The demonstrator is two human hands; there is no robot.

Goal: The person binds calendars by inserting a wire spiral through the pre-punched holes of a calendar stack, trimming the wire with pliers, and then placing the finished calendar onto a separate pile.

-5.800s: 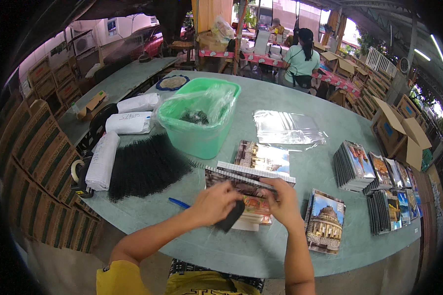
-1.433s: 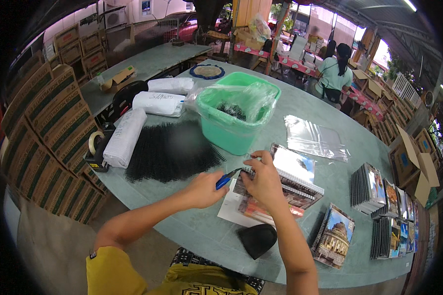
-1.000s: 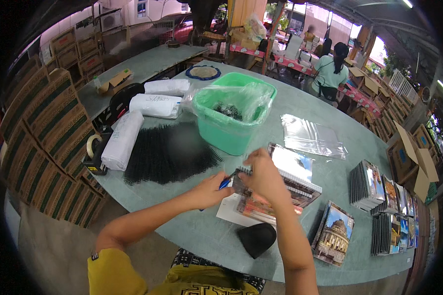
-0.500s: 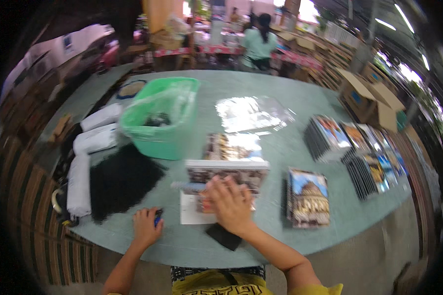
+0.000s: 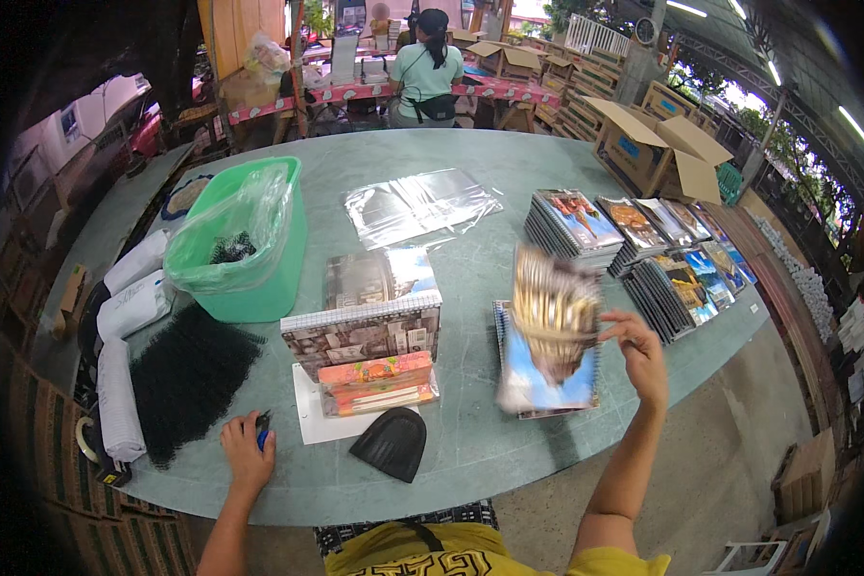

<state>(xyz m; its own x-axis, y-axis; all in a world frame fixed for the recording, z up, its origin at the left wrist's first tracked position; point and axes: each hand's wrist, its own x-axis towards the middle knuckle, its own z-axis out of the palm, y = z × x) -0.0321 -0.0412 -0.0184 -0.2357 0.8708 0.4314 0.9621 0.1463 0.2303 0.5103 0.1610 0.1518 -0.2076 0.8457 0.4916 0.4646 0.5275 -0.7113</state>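
Since half a second ago the right hand (image 5: 640, 357) has left the spiral notebook stack (image 5: 363, 322) and now grips a blurred notebook (image 5: 554, 312), lifted tilted above another notebook (image 5: 538, 384) lying on the bench (image 5: 470, 154). Meanwhile the left hand (image 5: 247, 455) rests near the bench's front edge, fingers curled round a blue pen (image 5: 262, 439), just beside the black pile of comb bindings (image 5: 187, 379) and a black scoop-shaped piece (image 5: 392, 444).

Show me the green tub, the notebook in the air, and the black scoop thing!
green tub (image 5: 276, 278): head view, on its front wall.
lifted notebook (image 5: 554, 312): head view, middle of its blurred cover.
black scoop (image 5: 391, 444): head view, its middle.
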